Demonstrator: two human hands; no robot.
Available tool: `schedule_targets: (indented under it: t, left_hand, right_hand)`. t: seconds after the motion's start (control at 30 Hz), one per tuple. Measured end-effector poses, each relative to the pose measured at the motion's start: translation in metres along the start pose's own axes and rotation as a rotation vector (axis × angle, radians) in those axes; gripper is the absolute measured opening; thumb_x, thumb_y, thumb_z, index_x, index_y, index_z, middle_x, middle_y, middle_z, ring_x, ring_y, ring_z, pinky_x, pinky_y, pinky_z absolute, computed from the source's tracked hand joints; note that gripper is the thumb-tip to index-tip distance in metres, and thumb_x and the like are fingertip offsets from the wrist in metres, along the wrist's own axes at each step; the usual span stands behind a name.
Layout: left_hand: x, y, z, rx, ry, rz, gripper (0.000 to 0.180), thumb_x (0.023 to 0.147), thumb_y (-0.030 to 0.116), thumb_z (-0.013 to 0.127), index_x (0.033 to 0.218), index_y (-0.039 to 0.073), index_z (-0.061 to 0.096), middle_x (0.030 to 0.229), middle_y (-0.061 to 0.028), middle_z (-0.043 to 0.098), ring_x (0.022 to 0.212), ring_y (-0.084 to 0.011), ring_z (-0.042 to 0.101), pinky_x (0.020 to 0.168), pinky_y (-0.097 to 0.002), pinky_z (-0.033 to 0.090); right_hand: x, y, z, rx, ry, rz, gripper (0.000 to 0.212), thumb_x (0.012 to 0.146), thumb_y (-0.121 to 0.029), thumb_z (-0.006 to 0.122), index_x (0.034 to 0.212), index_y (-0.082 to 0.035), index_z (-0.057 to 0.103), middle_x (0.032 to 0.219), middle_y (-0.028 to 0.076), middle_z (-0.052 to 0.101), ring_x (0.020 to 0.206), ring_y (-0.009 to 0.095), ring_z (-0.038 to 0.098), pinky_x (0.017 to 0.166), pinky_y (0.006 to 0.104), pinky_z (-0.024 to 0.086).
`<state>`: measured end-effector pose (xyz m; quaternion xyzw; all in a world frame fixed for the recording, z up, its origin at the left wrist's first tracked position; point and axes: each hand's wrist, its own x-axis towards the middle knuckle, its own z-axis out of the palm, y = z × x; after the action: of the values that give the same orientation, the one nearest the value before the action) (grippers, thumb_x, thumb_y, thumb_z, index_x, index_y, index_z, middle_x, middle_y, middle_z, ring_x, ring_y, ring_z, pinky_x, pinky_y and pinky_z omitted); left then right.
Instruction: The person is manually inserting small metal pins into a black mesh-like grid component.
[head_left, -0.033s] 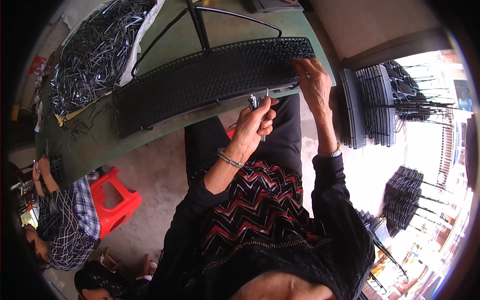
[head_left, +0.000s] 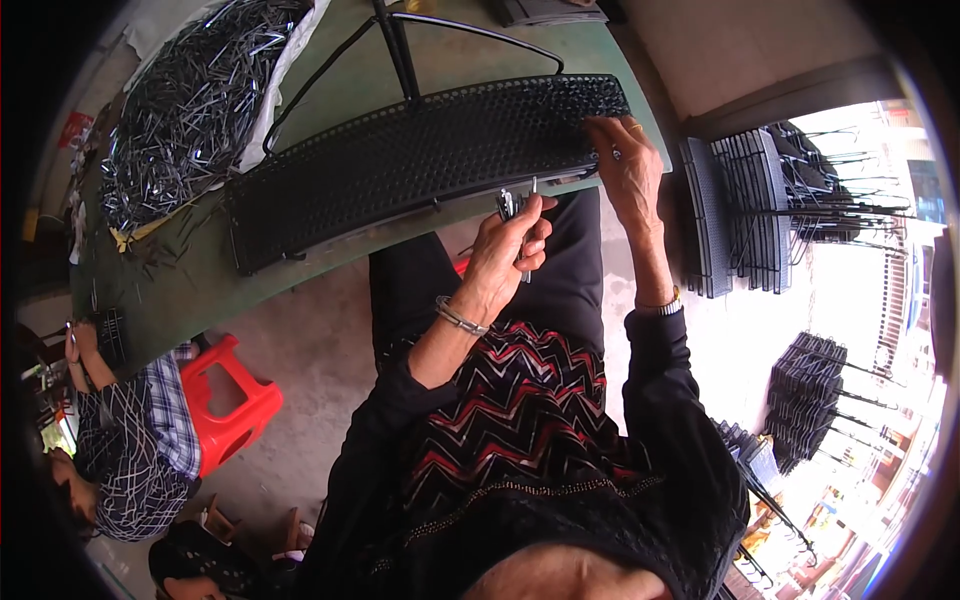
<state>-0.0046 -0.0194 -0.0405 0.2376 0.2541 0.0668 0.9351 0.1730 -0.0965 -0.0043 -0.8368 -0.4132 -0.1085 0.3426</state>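
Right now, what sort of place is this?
Probably a small assembly workshop, open to the street: a green table bearing a black mesh panel, a heap of metal clips, and stacks of finished panels beside it.

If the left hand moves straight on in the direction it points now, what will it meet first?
Most likely the near edge of the long black perforated mesh panel. The left hand, holding small metal pins, points up at it; depth is unclear.

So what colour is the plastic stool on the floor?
Red; the stool shows clearly in the head view, beside the green table.
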Motion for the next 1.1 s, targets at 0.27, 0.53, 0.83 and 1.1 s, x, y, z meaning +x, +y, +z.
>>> schedule_targets:
  t: [0.27,0.53,0.83,1.1]
  left_hand:
    - [-0.002,0.000,-0.001,0.004,-0.012,0.014,0.028,0.095,0.027,0.060,0.106,0.001,0.061,0.072,0.0003,0.053,0.056,-0.0023,0.040,0.044,-0.0172,0.027]
    - [-0.002,-0.001,0.001,0.031,-0.046,0.015,0.029,0.096,0.028,0.059,0.107,0.001,0.060,0.069,0.0021,0.050,0.053,-0.0021,0.037,0.044,-0.0176,0.026]
    - [-0.006,0.001,0.004,0.021,-0.046,-0.015,0.029,0.096,0.029,0.058,0.106,0.001,0.061,0.065,0.0045,0.042,0.050,-0.0015,0.032,0.044,-0.0175,0.023]
    - [-0.005,0.000,0.002,0.001,-0.055,-0.012,0.031,0.096,0.029,0.059,0.106,0.000,0.061,0.065,0.0049,0.041,0.049,-0.0011,0.032,0.043,-0.0179,0.022]
  right_hand:
    - [-0.015,0.002,0.009,-0.065,0.148,0.014,0.011,0.088,-0.016,0.064,0.095,-0.010,0.071,0.089,0.008,0.062,0.077,0.027,0.063,0.067,0.0343,0.049]
    - [-0.016,0.002,0.004,-0.203,0.092,0.019,0.015,0.088,-0.021,0.065,0.099,-0.013,0.072,0.092,0.007,0.062,0.081,0.025,0.063,0.068,0.0352,0.049]
    - [-0.005,0.001,0.012,-0.182,0.119,-0.014,0.019,0.086,-0.023,0.068,0.103,-0.015,0.070,0.090,0.007,0.060,0.077,0.024,0.062,0.066,0.0348,0.048]
    - [0.003,0.002,0.015,-0.063,0.047,0.011,0.012,0.084,-0.017,0.067,0.093,-0.009,0.067,0.085,0.008,0.059,0.074,0.023,0.061,0.066,0.0345,0.047]
